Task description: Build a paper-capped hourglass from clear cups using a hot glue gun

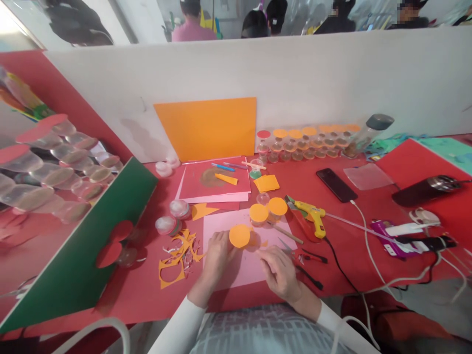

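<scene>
The left hand pinches the orange paper disc at its left rim. The right hand curls nearby, and I cannot tell whether it holds anything. The disc looks light, floppy and easily creased, so it is best gripped by the edge.

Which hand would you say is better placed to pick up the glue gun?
Probably the right hand: the glue gun lies on its side of the pink sheet, while the left hand is at the orange disc.
</scene>
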`<state>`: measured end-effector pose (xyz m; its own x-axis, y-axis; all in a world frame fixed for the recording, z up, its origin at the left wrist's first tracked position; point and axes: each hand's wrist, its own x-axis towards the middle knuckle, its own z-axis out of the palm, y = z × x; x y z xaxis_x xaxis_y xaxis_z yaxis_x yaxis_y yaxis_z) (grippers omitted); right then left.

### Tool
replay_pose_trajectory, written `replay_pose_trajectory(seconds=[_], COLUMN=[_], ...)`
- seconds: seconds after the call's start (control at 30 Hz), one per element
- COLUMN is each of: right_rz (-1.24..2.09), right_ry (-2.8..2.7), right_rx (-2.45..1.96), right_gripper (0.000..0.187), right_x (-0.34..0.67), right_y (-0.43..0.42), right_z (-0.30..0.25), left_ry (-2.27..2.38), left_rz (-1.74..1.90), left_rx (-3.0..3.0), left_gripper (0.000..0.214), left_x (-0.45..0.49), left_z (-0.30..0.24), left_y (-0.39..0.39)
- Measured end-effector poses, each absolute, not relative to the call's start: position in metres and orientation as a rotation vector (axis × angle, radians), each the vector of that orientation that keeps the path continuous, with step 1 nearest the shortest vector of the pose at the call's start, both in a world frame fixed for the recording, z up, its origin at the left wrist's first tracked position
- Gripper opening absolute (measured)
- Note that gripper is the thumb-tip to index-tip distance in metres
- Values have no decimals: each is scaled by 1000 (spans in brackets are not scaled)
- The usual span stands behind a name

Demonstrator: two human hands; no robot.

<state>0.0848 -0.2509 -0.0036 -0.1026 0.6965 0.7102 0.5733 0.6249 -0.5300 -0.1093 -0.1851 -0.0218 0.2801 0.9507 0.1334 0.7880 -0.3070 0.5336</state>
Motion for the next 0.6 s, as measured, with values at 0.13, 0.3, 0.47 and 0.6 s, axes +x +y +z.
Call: replay_pose_trajectory(seconds=[0.13,0.3,0.47,0.6], right_rz=[63,-102,-144,-3], right_ry=[-1686,-1516,-1160,-1276], right_rx=[-1060,-1219,-1390,-1400], right_gripper=[32,16,24,20], right_x=[97,140,186,205], right_y=[-242,-215,-160,-104], right_z=[14,42,76,91], left_ry=[1570,1505,1665,1693], left_rz=[423,300,299,214], left_rx=[2207,2303,2450,2512], left_gripper=[23,38,22,21], left_x=[-101,-125,-148,-129], left_z=[-12,8,42,60], left_y=[-179,-162,-108,-48])
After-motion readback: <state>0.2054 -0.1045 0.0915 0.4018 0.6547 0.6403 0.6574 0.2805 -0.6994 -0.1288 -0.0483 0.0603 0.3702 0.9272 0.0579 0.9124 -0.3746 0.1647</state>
